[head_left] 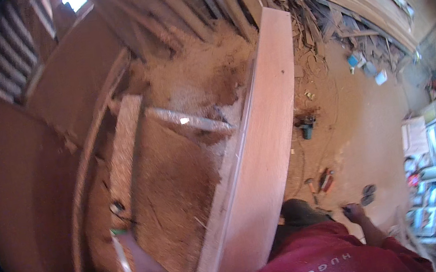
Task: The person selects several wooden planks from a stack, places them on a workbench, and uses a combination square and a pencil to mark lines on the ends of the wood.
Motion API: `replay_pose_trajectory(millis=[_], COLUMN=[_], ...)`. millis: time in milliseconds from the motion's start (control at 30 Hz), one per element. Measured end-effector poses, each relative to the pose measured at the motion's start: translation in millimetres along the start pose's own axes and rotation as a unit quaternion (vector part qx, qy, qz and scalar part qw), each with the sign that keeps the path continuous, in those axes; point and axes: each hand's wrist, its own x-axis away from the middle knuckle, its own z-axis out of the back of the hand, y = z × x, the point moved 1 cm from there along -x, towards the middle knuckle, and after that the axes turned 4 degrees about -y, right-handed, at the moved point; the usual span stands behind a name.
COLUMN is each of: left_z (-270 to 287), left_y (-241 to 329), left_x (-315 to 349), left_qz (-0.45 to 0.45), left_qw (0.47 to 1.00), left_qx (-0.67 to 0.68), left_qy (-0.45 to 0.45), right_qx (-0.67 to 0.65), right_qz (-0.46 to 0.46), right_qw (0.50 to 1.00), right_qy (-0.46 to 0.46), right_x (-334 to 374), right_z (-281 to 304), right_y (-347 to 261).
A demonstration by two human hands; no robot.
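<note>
Left hand (123, 229): at the near part of the rough board, just beside its left edge; fingers blurred, so neither their spread nor any grip can be told.
Right hand (354, 211): out over the floor to the right, seemingly curled; whether it has hold of anything cannot be told.

Rough board (126, 140): one, narrow, brown, lying lengthwise, its far end square.
Green-edged item (118, 231): small, at the left hand, by the board's left edge; kind unclear.
Pale shiny strip (123, 258): just nearer than the green edge, along the same board.
Dark round item (117, 207): on the board, just beyond the left hand; kind unclear.

Smooth plank (263, 146): one, long, wide, pinkish, right of the rough board and well apart from it; dark spot near its far end, red sleeve and shirt (322, 257) beside its near right edge.
Crosspiece (188, 120): pale, spanning between rough board and plank.

Floor (374, 126), off the plank's right edge: dark power tool (306, 127); hammer (311, 184); red-and-black tool (327, 180) beside it; dark pair of objects (369, 194) near the right hand.
Farther out: scrap wood (304, 20), heaped beyond the plank's far right corner.
</note>
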Motion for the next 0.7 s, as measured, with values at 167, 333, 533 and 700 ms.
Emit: replay_pose_trajectory(millis=[167,333,533,700], left_z=[14.1,79.2,224.0,314.8], left_y=[-21.0,-23.7,52.0,190.9], left_x=[-25.5,16.8,162.6,239.7], left_qz=[0.048,0.121,0.092,-0.123], left_qw=[0.997,0.981,0.989,0.892], left_qx=[-0.062,-0.143,-0.1,0.158], left_qy=[-0.016,-0.056,0.051,0.405], right_qx=[0.052,0.021,-0.049,-0.214], right_qz=[-0.073,-0.054,-0.017,0.081], right_qw=[0.996,0.994,0.996,0.971], right_qy=[0.009,-0.092,-0.067,0.068], right_x=[-6.1,-50.1,-178.4,-287.7], right_z=[-1.1,13.8,41.3,129.7], right_y=[8.8,45.7,69.4,9.7])
